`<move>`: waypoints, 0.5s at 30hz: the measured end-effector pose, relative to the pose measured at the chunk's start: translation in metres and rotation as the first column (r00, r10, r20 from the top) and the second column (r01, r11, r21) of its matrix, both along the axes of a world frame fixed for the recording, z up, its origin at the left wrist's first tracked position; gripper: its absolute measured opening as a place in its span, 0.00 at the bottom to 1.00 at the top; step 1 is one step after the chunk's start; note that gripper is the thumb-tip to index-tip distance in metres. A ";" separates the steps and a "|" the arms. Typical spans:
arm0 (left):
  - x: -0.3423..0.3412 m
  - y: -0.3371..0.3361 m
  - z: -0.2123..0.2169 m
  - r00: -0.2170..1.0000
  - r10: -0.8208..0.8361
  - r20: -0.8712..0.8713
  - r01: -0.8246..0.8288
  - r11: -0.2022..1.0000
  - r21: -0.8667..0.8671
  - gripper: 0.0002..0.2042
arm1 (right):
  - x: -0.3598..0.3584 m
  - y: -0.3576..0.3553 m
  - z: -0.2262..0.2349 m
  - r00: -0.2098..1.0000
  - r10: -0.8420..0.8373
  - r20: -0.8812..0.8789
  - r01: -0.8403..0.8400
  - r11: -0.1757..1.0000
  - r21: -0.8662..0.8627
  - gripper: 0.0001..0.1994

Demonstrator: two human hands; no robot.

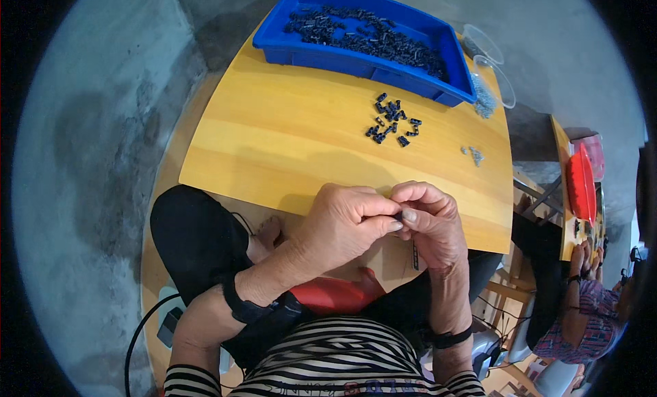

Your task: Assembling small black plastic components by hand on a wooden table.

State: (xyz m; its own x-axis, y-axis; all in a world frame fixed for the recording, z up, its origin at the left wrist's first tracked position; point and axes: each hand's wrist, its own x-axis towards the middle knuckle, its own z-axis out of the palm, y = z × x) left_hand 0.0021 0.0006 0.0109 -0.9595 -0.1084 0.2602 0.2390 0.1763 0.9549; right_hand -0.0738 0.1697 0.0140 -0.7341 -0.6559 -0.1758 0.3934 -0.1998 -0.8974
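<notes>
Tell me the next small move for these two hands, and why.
Probably finish pressing the small dark part together: the left hand and right hand meet fingertip to fingertip over the table's near edge, pinching it.

Small dark part [400,217] pinched between fingertips

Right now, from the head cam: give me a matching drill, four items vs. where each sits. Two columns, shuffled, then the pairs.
Items:
1. blue bin of small black parts
2. loose pile of black parts
3. small grey metal bits
4. red tray

Places:
A. on the neighbouring table at the far right
B. at the far edge of the yellow wooden table
C. mid-table, just in front of the bin
D. near the table's right edge, right of the black pile

Pairs: 1-B, 2-C, 3-D, 4-A

Both hands, left hand and right hand, pinch something small between them at the near edge.
</notes>
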 end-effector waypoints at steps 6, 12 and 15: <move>-0.015 0.010 -0.023 0.969 0.085 -0.231 -0.149 0.950 -0.275 0.06 | -0.003 0.002 0.012 0.991 -0.010 -0.134 0.041 0.971 0.234 0.11; -0.025 0.012 -0.021 0.962 0.126 -0.244 -0.223 0.877 -0.426 0.06 | -0.009 0.002 0.000 0.961 -0.038 -0.274 0.134 0.931 0.341 0.11; -0.025 0.011 -0.023 0.967 0.130 -0.219 -0.220 0.859 -0.462 0.06 | -0.007 -0.001 0.000 0.964 -0.038 -0.264 0.134 0.926 0.354 0.11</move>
State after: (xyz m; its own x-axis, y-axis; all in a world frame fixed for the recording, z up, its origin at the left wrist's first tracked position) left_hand -0.0226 0.0112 -0.0121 -0.8708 -0.0889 0.4836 0.3145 0.6552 0.6869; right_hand -0.0813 0.1690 0.0142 -0.8359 -0.5127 -0.1959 0.1449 0.1381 -0.9798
